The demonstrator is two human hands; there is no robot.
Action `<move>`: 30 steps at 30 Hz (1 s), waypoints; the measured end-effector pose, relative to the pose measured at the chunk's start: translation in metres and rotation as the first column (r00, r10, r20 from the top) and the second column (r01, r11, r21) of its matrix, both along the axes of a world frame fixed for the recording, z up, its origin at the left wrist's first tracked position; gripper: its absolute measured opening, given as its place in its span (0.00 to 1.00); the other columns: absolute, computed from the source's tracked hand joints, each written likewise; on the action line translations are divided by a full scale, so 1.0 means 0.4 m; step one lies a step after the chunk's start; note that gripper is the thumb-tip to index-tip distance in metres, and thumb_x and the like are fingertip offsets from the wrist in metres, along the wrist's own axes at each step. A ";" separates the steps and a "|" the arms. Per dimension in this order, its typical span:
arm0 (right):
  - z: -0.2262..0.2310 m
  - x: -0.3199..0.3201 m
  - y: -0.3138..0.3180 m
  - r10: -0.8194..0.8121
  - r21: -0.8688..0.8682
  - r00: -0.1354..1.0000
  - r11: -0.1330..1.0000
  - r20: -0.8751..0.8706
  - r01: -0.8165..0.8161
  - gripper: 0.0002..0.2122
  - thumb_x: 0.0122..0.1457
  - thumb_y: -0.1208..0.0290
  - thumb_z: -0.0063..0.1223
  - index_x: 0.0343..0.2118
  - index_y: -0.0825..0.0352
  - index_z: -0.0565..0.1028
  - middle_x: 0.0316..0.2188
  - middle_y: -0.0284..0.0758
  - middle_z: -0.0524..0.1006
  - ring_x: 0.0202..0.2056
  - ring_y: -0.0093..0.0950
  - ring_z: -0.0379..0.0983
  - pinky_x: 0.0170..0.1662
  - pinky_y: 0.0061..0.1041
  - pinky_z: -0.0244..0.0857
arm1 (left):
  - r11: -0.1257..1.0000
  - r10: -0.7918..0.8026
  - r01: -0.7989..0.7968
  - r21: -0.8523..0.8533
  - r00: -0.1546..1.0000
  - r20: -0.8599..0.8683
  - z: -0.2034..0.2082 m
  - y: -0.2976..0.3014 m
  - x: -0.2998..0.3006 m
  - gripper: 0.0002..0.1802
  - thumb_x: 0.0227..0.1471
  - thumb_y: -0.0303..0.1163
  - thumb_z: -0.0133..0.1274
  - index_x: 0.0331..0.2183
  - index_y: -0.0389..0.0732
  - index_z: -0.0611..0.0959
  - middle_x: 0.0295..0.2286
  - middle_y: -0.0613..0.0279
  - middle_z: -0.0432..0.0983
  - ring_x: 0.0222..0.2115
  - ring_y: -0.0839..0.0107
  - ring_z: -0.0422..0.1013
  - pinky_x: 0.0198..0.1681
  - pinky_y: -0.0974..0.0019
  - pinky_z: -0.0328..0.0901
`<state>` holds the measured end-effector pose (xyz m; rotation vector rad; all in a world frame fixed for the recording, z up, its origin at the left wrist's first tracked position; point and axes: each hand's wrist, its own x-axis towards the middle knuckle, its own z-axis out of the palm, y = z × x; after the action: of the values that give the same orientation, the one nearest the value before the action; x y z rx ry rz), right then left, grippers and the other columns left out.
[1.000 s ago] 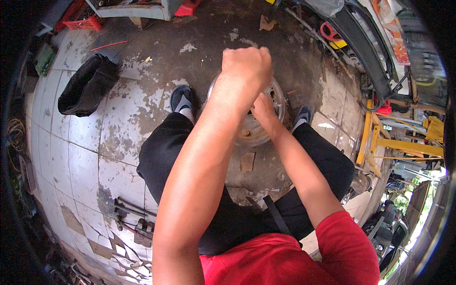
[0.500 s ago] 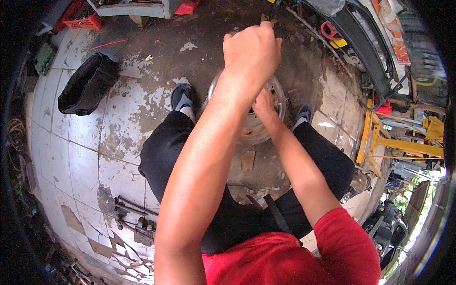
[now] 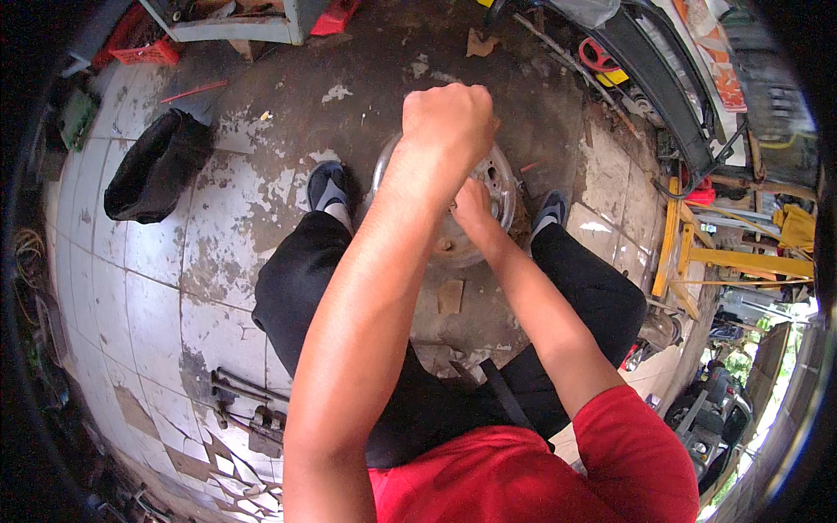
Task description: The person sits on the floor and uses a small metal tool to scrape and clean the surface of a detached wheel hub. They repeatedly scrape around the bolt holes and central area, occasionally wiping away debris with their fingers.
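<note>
A round metal wheel rim (image 3: 455,250), worn and grey-brown, lies on the floor between my feet. My left hand (image 3: 448,122) is a closed fist held over the rim's far part, knuckles up. Whatever it grips, if anything, is hidden beneath it. Lower down, my right hand (image 3: 472,206) is closed near the middle of the rim, partly covered by my left wrist. Its grip is also hidden from this view. Much of the rim's left side is behind my left forearm.
A black open bag (image 3: 157,166) stands on the tiles at left. Metal bars with a block (image 3: 253,397) lie at lower left. A yellow metal frame (image 3: 741,266) and a black car part (image 3: 663,83) are at right. A grey bench (image 3: 235,29) stands far off.
My left fist has come down toward me, nearer the rim. My right hand has shifted slightly left and nearer. The whole view has tilted a little.
</note>
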<state>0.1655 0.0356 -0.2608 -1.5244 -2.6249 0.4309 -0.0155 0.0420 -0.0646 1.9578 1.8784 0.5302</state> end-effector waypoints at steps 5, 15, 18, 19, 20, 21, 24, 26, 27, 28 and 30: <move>0.027 -0.015 0.055 -0.002 -0.045 0.998 0.999 0.063 0.005 0.30 0.40 0.82 0.58 0.51 0.57 0.68 0.54 0.36 0.69 0.41 0.45 0.74 0.43 0.41 0.70 | 0.972 0.113 -0.141 0.186 0.981 0.157 -0.004 0.010 0.009 0.16 0.51 0.45 0.52 0.32 0.41 0.80 0.27 0.49 0.78 0.31 0.48 0.75 0.34 0.50 0.71; 0.021 -0.008 0.060 0.098 -0.117 0.959 0.991 0.267 -0.068 0.28 0.43 0.80 0.57 0.51 0.58 0.68 0.58 0.38 0.65 0.39 0.44 0.76 0.42 0.40 0.71 | 0.809 0.209 -0.479 0.339 0.775 0.597 0.037 0.048 0.023 0.11 0.51 0.36 0.51 0.31 0.41 0.82 0.28 0.50 0.79 0.30 0.50 0.75 0.36 0.52 0.70; -0.002 -0.026 0.025 -0.030 -0.039 0.981 0.998 0.193 0.039 0.28 0.43 0.80 0.57 0.51 0.57 0.68 0.58 0.38 0.65 0.38 0.44 0.76 0.41 0.40 0.71 | 0.800 0.199 -0.512 0.313 0.718 0.666 0.043 0.052 0.025 0.11 0.51 0.36 0.51 0.32 0.41 0.83 0.27 0.49 0.79 0.31 0.49 0.75 0.36 0.51 0.69; -0.008 -0.028 0.020 -0.050 -0.022 0.984 0.998 0.172 0.055 0.28 0.43 0.80 0.57 0.51 0.57 0.69 0.58 0.38 0.65 0.38 0.44 0.76 0.41 0.40 0.72 | 0.795 0.188 -0.521 0.310 0.698 0.691 0.044 0.058 0.025 0.11 0.51 0.36 0.51 0.32 0.41 0.83 0.27 0.48 0.78 0.31 0.49 0.75 0.36 0.51 0.69; -0.010 -0.026 0.019 -0.040 -0.021 0.986 0.999 0.164 0.044 0.28 0.43 0.80 0.57 0.51 0.57 0.69 0.58 0.38 0.65 0.38 0.44 0.76 0.41 0.40 0.71 | 0.791 0.176 -0.530 0.306 0.676 0.715 0.043 0.062 0.025 0.11 0.51 0.37 0.51 0.32 0.41 0.83 0.26 0.48 0.78 0.31 0.49 0.75 0.36 0.51 0.69; -0.005 -0.020 0.022 -0.015 -0.021 0.987 1.000 0.159 0.019 0.28 0.42 0.80 0.57 0.51 0.57 0.69 0.58 0.38 0.65 0.38 0.44 0.76 0.41 0.40 0.71 | 0.786 0.183 -0.539 0.303 0.671 0.719 0.042 0.062 0.024 0.11 0.51 0.37 0.51 0.32 0.41 0.83 0.26 0.48 0.78 0.31 0.49 0.75 0.37 0.51 0.69; 0.018 -0.004 0.034 0.081 -0.027 0.986 0.997 0.144 -0.078 0.28 0.42 0.81 0.57 0.51 0.58 0.69 0.58 0.38 0.64 0.39 0.45 0.76 0.42 0.40 0.71 | 0.776 0.193 -0.554 0.302 0.664 0.722 0.040 0.065 0.022 0.11 0.51 0.36 0.50 0.32 0.41 0.83 0.26 0.48 0.78 0.31 0.48 0.75 0.37 0.51 0.69; 0.018 -0.035 0.036 -0.021 -0.051 0.987 0.998 0.162 0.029 0.28 0.42 0.81 0.57 0.51 0.59 0.68 0.59 0.37 0.64 0.39 0.45 0.76 0.42 0.40 0.71 | 0.776 0.190 -0.550 0.310 0.672 0.715 0.038 0.066 0.025 0.11 0.51 0.36 0.51 0.32 0.41 0.83 0.26 0.48 0.78 0.31 0.48 0.75 0.37 0.51 0.69; 0.012 -0.042 0.030 -0.053 -0.063 0.987 0.996 0.151 0.063 0.28 0.42 0.82 0.57 0.51 0.59 0.68 0.59 0.37 0.63 0.39 0.45 0.76 0.43 0.40 0.71 | 0.777 0.181 -0.545 0.315 0.672 0.718 0.039 0.065 0.027 0.11 0.51 0.36 0.51 0.32 0.41 0.83 0.26 0.48 0.78 0.31 0.49 0.75 0.37 0.51 0.69; 0.006 -0.049 0.025 -0.085 -0.074 0.987 0.993 0.140 0.096 0.28 0.43 0.82 0.57 0.51 0.59 0.68 0.59 0.37 0.63 0.39 0.45 0.76 0.43 0.40 0.71 | 0.778 0.172 -0.541 0.320 0.673 0.720 0.040 0.065 0.031 0.11 0.51 0.36 0.51 0.32 0.41 0.83 0.26 0.48 0.78 0.31 0.49 0.75 0.37 0.51 0.69; 0.000 -0.048 0.002 -0.108 -0.087 0.991 0.990 0.079 0.115 0.28 0.43 0.82 0.56 0.51 0.58 0.68 0.60 0.36 0.63 0.39 0.46 0.75 0.43 0.41 0.71 | 0.779 0.163 -0.534 0.329 0.679 0.716 0.041 0.064 0.037 0.10 0.51 0.36 0.51 0.31 0.41 0.82 0.27 0.49 0.78 0.31 0.49 0.75 0.37 0.51 0.69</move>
<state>0.1463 0.0365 -0.2608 -1.7378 -2.5910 0.5012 -0.0009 0.0675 -0.0481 1.3090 1.7243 1.7642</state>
